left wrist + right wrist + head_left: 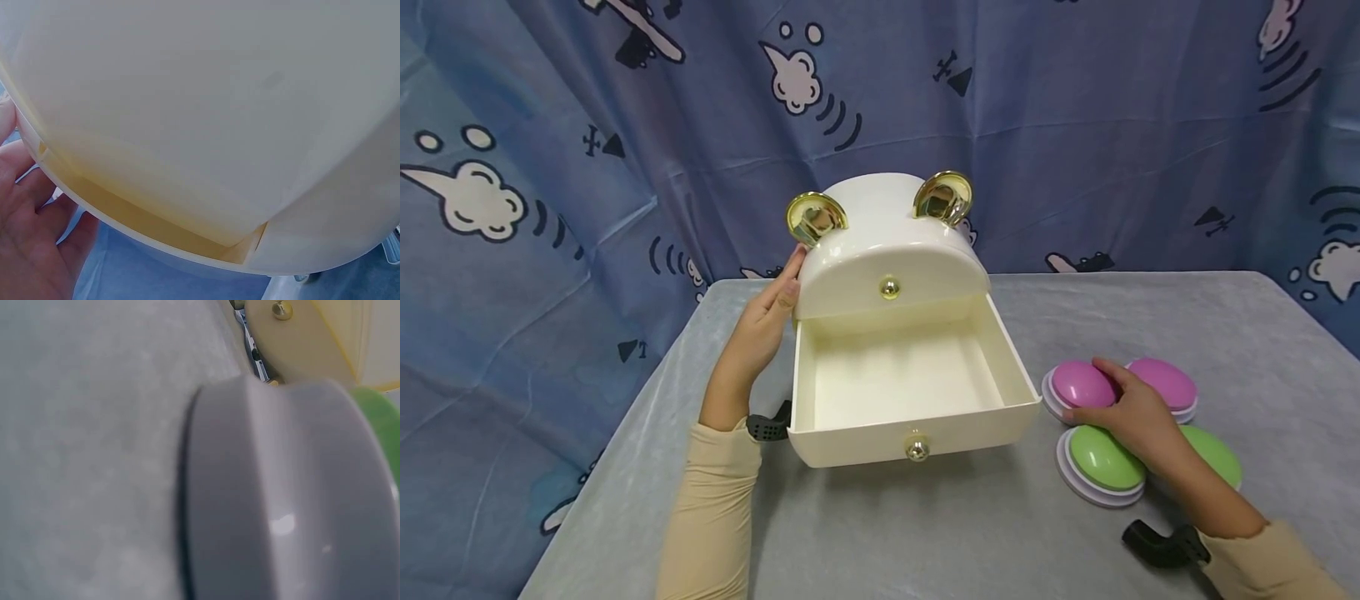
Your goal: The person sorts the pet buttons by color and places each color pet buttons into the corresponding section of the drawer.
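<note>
A cream box (887, 267) with two gold ears stands on the grey table (925, 533). Its lower drawer (865, 442) is pulled out and holds nothing. My left hand (763, 321) lies flat against the box's left side, fingers straight; the left wrist view shows the palm (25, 250) beside the cream wall (219, 112). To the right of the drawer, my right hand (1138, 412) curls over a pink domed case (1078, 383), thumb at its front edge. The right wrist view is filled by a green case's grey rim (281, 506).
A second pink case (1165, 382) and two green ones (1101, 458) (1213, 454) lie clustered under and around my right hand. A blue patterned cloth (1075, 125) hangs behind the table. The drawer's gold knob (282, 309) shows in the right wrist view.
</note>
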The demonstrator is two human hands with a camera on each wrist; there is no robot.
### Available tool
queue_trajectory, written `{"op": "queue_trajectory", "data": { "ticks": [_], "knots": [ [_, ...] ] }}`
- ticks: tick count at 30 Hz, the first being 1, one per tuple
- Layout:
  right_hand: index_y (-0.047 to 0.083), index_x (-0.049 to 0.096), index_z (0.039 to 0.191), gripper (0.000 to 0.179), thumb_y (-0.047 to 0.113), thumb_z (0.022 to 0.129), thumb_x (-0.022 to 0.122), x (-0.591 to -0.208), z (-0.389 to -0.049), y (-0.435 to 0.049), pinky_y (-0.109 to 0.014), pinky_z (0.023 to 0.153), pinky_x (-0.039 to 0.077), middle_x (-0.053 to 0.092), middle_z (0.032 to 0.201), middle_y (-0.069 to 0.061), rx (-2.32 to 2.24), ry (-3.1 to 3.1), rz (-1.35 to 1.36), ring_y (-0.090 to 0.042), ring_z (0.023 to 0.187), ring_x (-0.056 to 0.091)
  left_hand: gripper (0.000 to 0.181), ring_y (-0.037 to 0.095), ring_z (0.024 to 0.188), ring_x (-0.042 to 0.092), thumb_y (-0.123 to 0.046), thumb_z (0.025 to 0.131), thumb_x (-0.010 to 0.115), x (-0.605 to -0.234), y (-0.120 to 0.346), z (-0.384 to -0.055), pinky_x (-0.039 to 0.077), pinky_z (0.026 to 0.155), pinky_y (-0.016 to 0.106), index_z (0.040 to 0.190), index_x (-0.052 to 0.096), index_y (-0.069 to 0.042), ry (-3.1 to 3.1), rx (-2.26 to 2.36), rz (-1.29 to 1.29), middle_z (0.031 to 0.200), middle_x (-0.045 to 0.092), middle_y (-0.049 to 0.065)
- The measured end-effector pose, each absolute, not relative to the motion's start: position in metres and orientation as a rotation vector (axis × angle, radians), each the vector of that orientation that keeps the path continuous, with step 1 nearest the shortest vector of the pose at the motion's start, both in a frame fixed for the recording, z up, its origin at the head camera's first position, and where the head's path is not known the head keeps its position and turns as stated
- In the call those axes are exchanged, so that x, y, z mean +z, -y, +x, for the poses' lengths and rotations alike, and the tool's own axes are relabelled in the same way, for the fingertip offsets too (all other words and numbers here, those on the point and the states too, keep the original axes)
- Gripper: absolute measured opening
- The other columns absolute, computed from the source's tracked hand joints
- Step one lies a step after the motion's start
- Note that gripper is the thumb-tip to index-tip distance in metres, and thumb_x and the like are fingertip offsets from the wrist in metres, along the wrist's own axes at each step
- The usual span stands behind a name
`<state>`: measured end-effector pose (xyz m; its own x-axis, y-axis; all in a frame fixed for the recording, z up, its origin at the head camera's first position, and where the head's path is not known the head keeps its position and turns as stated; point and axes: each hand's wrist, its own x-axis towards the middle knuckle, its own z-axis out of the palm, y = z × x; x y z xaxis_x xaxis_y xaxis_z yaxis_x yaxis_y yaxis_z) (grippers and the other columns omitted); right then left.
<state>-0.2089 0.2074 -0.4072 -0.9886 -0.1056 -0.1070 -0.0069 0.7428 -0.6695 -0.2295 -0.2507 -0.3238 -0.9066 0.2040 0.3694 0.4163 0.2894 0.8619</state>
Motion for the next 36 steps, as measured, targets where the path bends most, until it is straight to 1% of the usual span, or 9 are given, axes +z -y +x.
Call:
{"op": "queue_trajectory", "data": {
  "ticks": [7, 14, 20, 25, 27, 29, 31, 34, 36],
  "knots": [
    [-0.011, 0.026, 0.152, 0.104, 0.036, 0.079, 0.083, -0.407, -0.209, -0.204, -0.066, 0.099, 0.042, 0.035, 0.145, -0.043, -1.053, -2.854, -0.09, -0.058, 0.129, 0.04, 0.056, 0.01, 0.154, 0.015, -0.038, 0.108, 0.034, -0.324, 0.251, -0.229, 0.012, 0.128, 0.036, 0.157, 0.027, -0.012, 2.363, -1.67, -0.562, 0.166, 0.02, -0.005],
    [-0.005, 0.032, 0.152, 0.099, 0.043, 0.08, 0.082, -0.402, -0.204, -0.202, -0.067, 0.097, 0.043, 0.038, 0.146, -0.04, -1.084, -2.943, -0.01, -0.057, 0.129, 0.042, 0.056, 0.01, 0.154, 0.015, -0.039, 0.108, 0.035, -0.323, 0.25, -0.227, 0.012, 0.128, 0.036, 0.157, 0.028, -0.013, 2.378, -1.649, -0.552, 0.166, 0.021, -0.005],
    [0.006, 0.028, 0.157, 0.1, 0.047, 0.081, 0.08, -0.374, -0.196, -0.199, -0.068, 0.101, 0.042, 0.033, 0.155, -0.031, -1.205, -2.935, 0.049, -0.055, 0.135, 0.039, 0.058, 0.01, 0.154, 0.015, -0.042, 0.107, 0.035, -0.323, 0.25, -0.228, 0.012, 0.128, 0.037, 0.157, 0.028, -0.014, 2.384, -1.626, -0.548, 0.166, 0.02, -0.006],
    [0.013, 0.03, 0.157, 0.097, 0.046, 0.081, 0.081, -0.343, -0.185, -0.189, -0.067, 0.097, 0.042, 0.034, 0.156, -0.029, -1.249, -2.988, 0.007, -0.056, 0.134, 0.04, 0.058, 0.009, 0.154, 0.015, -0.043, 0.107, 0.034, -0.323, 0.25, -0.23, 0.012, 0.128, 0.035, 0.157, 0.028, -0.014, 2.377, -1.643, -0.561, 0.166, 0.02, -0.007],
    [0.014, 0.035, 0.156, 0.095, 0.044, 0.08, 0.083, -0.33, -0.181, -0.185, -0.062, 0.095, 0.043, 0.038, 0.154, -0.028, -1.242, -3.049, -0.025, -0.055, 0.132, 0.044, 0.059, 0.008, 0.154, 0.015, -0.043, 0.107, 0.034, -0.323, 0.249, -0.23, 0.013, 0.128, 0.034, 0.157, 0.027, -0.013, 2.377, -1.657, -0.567, 0.166, 0.02, -0.007],
    [0.016, 0.039, 0.154, 0.092, 0.041, 0.079, 0.084, -0.317, -0.178, -0.182, -0.045, 0.096, 0.048, 0.042, 0.152, -0.026, -1.256, -3.089, -0.079, -0.054, 0.13, 0.046, 0.059, 0.008, 0.154, 0.015, -0.043, 0.107, 0.034, -0.322, 0.249, -0.229, 0.013, 0.128, 0.034, 0.157, 0.027, -0.013, 2.374, -1.667, -0.57, 0.166, 0.02, -0.007],
    [0.018, 0.043, 0.152, 0.09, 0.039, 0.077, 0.086, -0.304, -0.178, -0.178, -0.025, 0.092, 0.05, 0.046, 0.151, -0.023, -1.285, -3.102, -0.129, -0.052, 0.13, 0.048, 0.06, 0.008, 0.154, 0.015, -0.044, 0.106, 0.035, -0.322, 0.249, -0.229, 0.013, 0.128, 0.034, 0.157, 0.027, -0.013, 2.372, -1.669, -0.566, 0.166, 0.02, -0.007],
    [0.018, 0.047, 0.15, 0.089, 0.034, 0.074, 0.089, -0.29, -0.178, -0.17, 0.002, 0.082, 0.039, 0.049, 0.15, -0.02, -1.336, -3.106, -0.226, -0.048, 0.131, 0.049, 0.061, 0.008, 0.154, 0.015, -0.045, 0.106, 0.035, -0.321, 0.249, -0.23, 0.012, 0.128, 0.034, 0.157, 0.027, -0.013, 2.376, -1.66, -0.561, 0.166, 0.019, -0.007],
    [0.018, 0.049, 0.149, 0.088, 0.031, 0.072, 0.091, -0.284, -0.178, -0.164, 0.007, 0.078, 0.036, 0.051, 0.148, -0.018, -1.364, -3.105, -0.28, -0.045, 0.131, 0.051, 0.06, 0.007, 0.154, 0.015, -0.045, 0.106, 0.035, -0.321, 0.25, -0.229, 0.012, 0.128, 0.034, 0.157, 0.027, -0.014, 2.386, -1.656, -0.555, 0.166, 0.019, -0.008]
  ]
}}
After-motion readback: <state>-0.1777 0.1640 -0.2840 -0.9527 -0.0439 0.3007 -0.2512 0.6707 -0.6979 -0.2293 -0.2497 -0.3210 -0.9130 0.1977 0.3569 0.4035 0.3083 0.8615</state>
